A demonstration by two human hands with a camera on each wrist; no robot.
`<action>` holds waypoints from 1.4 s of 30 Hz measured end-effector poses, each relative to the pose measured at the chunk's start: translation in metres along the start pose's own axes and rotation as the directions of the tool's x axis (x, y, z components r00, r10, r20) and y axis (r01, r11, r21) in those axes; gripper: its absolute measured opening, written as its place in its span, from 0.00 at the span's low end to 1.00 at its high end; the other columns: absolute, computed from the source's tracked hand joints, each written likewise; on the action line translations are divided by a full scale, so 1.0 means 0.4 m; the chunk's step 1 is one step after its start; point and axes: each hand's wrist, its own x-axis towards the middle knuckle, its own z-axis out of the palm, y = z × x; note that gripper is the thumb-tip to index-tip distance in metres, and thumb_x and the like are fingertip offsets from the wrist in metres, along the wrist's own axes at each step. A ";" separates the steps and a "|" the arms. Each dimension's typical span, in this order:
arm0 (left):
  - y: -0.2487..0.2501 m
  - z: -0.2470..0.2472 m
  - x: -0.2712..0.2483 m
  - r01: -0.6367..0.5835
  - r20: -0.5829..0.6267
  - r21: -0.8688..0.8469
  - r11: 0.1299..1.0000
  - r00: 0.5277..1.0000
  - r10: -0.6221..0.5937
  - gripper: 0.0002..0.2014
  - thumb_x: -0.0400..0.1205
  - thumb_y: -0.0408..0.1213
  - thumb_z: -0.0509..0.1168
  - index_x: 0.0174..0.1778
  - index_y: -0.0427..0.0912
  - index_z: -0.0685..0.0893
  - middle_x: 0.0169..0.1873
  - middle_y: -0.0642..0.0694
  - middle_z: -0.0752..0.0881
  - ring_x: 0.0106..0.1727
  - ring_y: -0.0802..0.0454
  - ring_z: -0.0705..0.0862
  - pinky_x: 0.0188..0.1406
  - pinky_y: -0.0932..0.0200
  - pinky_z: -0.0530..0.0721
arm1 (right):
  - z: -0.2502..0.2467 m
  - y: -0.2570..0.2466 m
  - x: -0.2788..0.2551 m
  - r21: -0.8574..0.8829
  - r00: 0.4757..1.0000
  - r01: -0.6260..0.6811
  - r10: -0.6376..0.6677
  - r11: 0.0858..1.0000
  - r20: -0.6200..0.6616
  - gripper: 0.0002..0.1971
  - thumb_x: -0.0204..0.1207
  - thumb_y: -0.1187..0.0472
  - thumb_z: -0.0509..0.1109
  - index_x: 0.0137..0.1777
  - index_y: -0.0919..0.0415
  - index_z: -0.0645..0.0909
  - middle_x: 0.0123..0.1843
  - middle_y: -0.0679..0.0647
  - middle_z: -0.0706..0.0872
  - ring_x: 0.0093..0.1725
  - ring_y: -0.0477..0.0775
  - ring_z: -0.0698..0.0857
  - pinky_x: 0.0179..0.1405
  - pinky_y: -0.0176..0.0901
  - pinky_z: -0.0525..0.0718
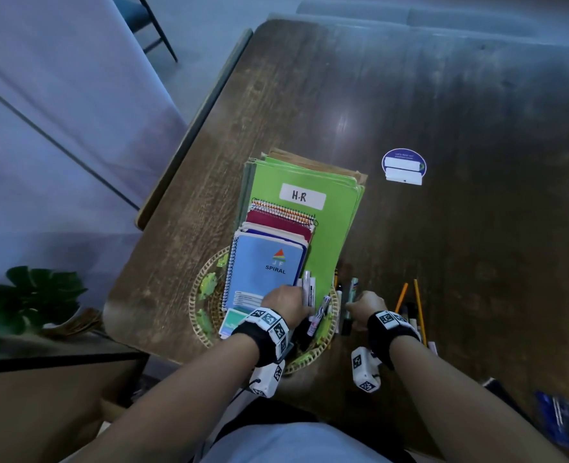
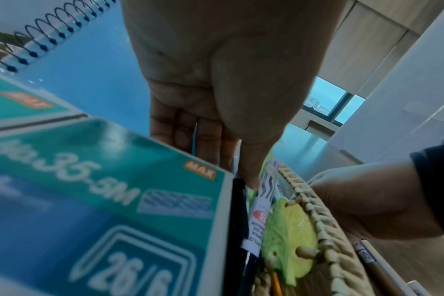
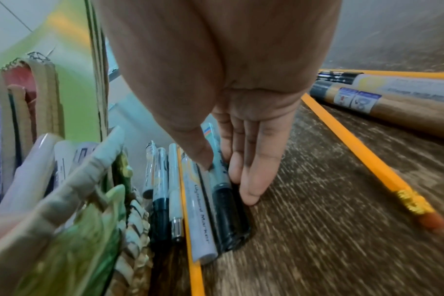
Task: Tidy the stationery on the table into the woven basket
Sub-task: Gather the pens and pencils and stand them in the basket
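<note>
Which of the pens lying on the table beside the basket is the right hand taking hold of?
The black-capped marker at the row's right end: the right hand's thumb and fingers pinch it. The others lie untouched.

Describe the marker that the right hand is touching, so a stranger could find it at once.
Start at the woven basket near the table's front edge; a row of pens lies on the wood just right of it. The marker is the outermost of that row, under the right hand. It alone has a dark, black barrel.
</note>
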 end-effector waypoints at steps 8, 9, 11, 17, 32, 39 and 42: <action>0.056 -0.041 -0.006 -0.062 -0.151 -0.085 0.994 0.987 0.049 0.22 0.83 0.61 0.61 0.35 0.46 0.79 0.31 0.47 0.83 0.36 0.47 0.83 0.37 0.53 0.85 | -0.055 0.004 -0.043 0.286 0.994 0.099 -0.081 0.953 -0.072 0.05 0.81 0.58 0.69 0.49 0.59 0.78 0.47 0.62 0.88 0.39 0.58 0.90 0.31 0.47 0.90; 0.066 -0.047 -0.001 -0.097 -0.175 -0.147 0.984 0.982 0.071 0.20 0.84 0.59 0.62 0.36 0.47 0.80 0.32 0.48 0.84 0.37 0.48 0.84 0.38 0.52 0.86 | -0.065 -0.004 -0.055 0.341 0.989 0.144 -0.122 0.929 -0.086 0.05 0.81 0.58 0.70 0.49 0.58 0.79 0.46 0.62 0.88 0.38 0.57 0.89 0.29 0.45 0.89; 0.083 -0.055 0.012 -0.172 -0.207 -0.281 0.944 0.971 0.116 0.16 0.83 0.56 0.65 0.41 0.47 0.84 0.34 0.48 0.86 0.39 0.49 0.85 0.41 0.51 0.86 | -0.082 -0.021 -0.080 0.426 0.970 0.242 -0.220 0.872 -0.100 0.05 0.81 0.58 0.71 0.48 0.58 0.79 0.41 0.60 0.88 0.34 0.55 0.88 0.28 0.44 0.86; 0.114 -0.073 0.022 -0.327 -0.282 -0.521 0.788 0.938 0.202 0.15 0.80 0.45 0.74 0.61 0.45 0.86 0.43 0.53 0.88 0.42 0.56 0.86 0.48 0.52 0.88 | -0.109 -0.058 -0.142 0.664 0.929 0.322 -0.361 0.675 -0.083 0.05 0.86 0.66 0.64 0.50 0.61 0.80 0.38 0.59 0.87 0.28 0.49 0.85 0.33 0.49 0.89; -0.006 -0.023 0.000 -0.121 -0.106 -0.331 0.936 0.990 0.091 0.14 0.75 0.45 0.76 0.44 0.46 0.77 0.41 0.46 0.87 0.43 0.45 0.85 0.42 0.51 0.83 | -0.046 0.000 -0.065 0.179 0.997 0.083 -0.082 0.980 -0.017 0.07 0.80 0.60 0.63 0.46 0.57 0.83 0.45 0.60 0.90 0.45 0.62 0.91 0.41 0.54 0.92; -0.012 -0.004 -0.003 -0.092 -0.078 -0.315 0.945 0.994 0.071 0.16 0.75 0.45 0.77 0.46 0.42 0.78 0.40 0.44 0.86 0.42 0.45 0.85 0.42 0.48 0.86 | 0.014 -0.018 -0.033 0.038 0.999 0.050 -0.051 0.998 0.019 0.14 0.81 0.48 0.69 0.44 0.59 0.81 0.44 0.62 0.90 0.45 0.64 0.91 0.49 0.60 0.91; -0.014 0.004 0.002 -0.082 -0.075 -0.279 0.957 0.995 0.064 0.16 0.77 0.47 0.76 0.42 0.43 0.76 0.37 0.45 0.83 0.41 0.43 0.84 0.40 0.50 0.82 | 0.035 -0.033 -0.025 0.011 0.999 0.045 -0.045 0.999 0.008 0.12 0.82 0.51 0.66 0.51 0.61 0.82 0.48 0.61 0.90 0.46 0.64 0.90 0.48 0.56 0.91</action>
